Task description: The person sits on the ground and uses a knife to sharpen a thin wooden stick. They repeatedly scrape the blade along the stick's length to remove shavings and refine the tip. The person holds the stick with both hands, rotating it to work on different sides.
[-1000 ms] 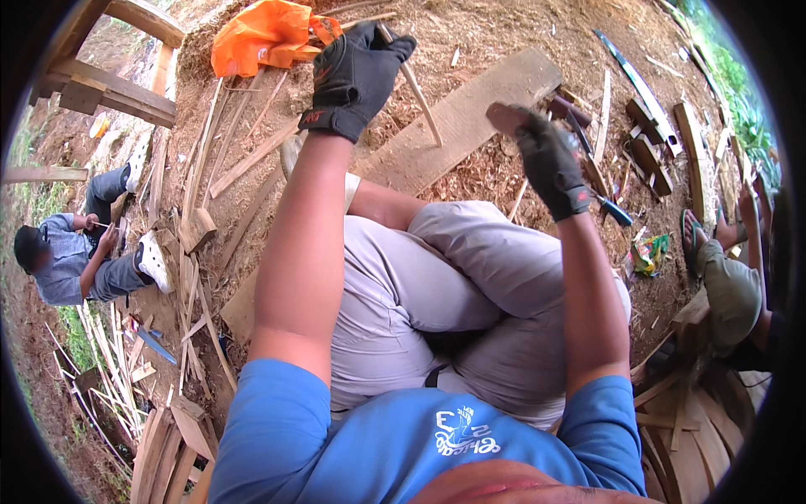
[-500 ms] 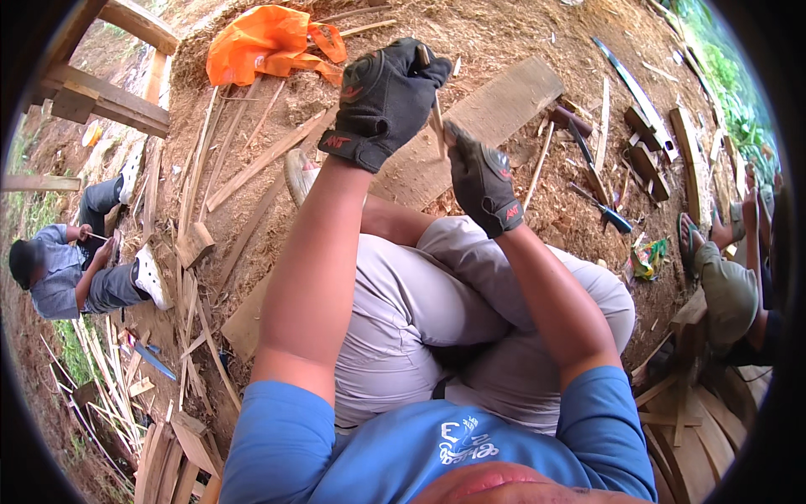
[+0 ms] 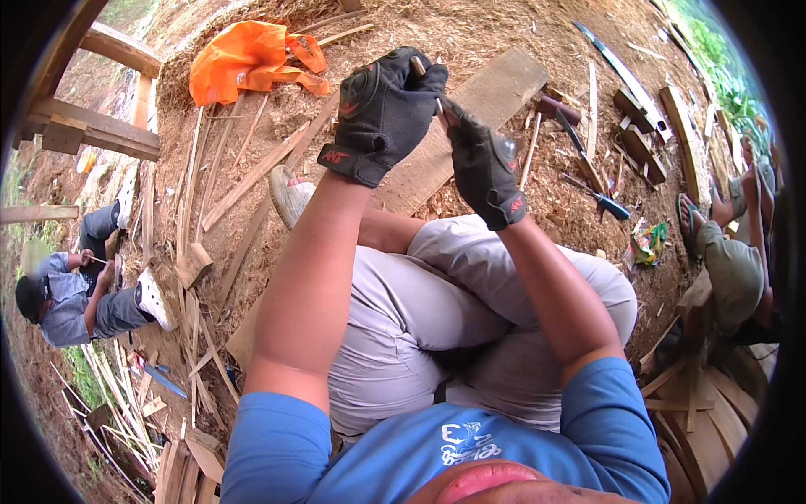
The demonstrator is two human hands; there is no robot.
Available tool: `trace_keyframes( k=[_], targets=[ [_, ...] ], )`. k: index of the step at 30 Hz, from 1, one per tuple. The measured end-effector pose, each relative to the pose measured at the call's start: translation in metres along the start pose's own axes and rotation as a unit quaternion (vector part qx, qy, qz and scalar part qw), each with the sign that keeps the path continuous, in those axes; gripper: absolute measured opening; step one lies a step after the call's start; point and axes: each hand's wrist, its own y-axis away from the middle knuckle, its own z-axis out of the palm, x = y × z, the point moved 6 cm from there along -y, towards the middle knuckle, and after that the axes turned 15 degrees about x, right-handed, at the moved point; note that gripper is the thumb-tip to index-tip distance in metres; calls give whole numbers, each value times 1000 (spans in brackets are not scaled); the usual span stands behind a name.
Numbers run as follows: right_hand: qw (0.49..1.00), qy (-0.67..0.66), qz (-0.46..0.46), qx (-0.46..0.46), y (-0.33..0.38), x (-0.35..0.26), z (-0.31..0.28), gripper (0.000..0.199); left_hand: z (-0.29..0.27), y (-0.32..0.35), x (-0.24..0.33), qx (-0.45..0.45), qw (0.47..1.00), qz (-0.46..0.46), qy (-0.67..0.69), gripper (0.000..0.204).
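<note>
Both my hands wear black work gloves and are raised in front of my crossed legs. My left hand [image 3: 384, 113] is closed in a fist around a thin wooden stick [image 3: 442, 117], whose upper end pokes out above the fingers. Close beside it on the right, my right hand [image 3: 485, 168] is closed, thumb and fingers pinching the stick lower down. The fingers hide much of the stick, and whether a small blade is there too I cannot make out. A wide wooden plank [image 3: 478, 118] lies on the ground beyond my hands.
An orange bag [image 3: 243, 63] lies far left. On the right are a knife with a dark blade [image 3: 571, 130], a blue-handled tool [image 3: 613, 207], a long metal blade [image 3: 617, 71] and wooden blocks [image 3: 645, 155]. People sit left [image 3: 71, 294] and right [image 3: 735, 269]. Wood strips litter the ground.
My right hand has moved up and slightly left along the stick, closer to my left fist. Less of the stick shows now. The whole view has shifted a little.
</note>
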Motion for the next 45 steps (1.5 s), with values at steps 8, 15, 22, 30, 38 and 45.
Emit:
trace_keyframes(
  k=[8, 15, 22, 30, 38, 45],
  targets=[
    [999, 13, -18, 25, 9, -6, -4, 32, 1, 5, -3, -6, 999, 37, -6, 23],
    [999, 33, -9, 7, 4, 1, -8, 30, -5, 3, 7, 22, 999, 39, -19, 27],
    [996, -26, 77, 29, -5, -12, -41, 38, -8, 0, 3, -9, 999, 14, -48, 21],
    [997, -73, 35, -17, 3, -14, -14, 34, -7, 5, 3, -65, 993, -101, -6, 20],
    [999, 33, -14, -11, 4, -10, -8, 32, -2, 12, 4, -82, 981, -122, 127, 21],
    [995, 65, 59, -45, 13, 25, 3, 27, 4, 7, 7, -88, 986, -92, 110, 23]
  ],
)
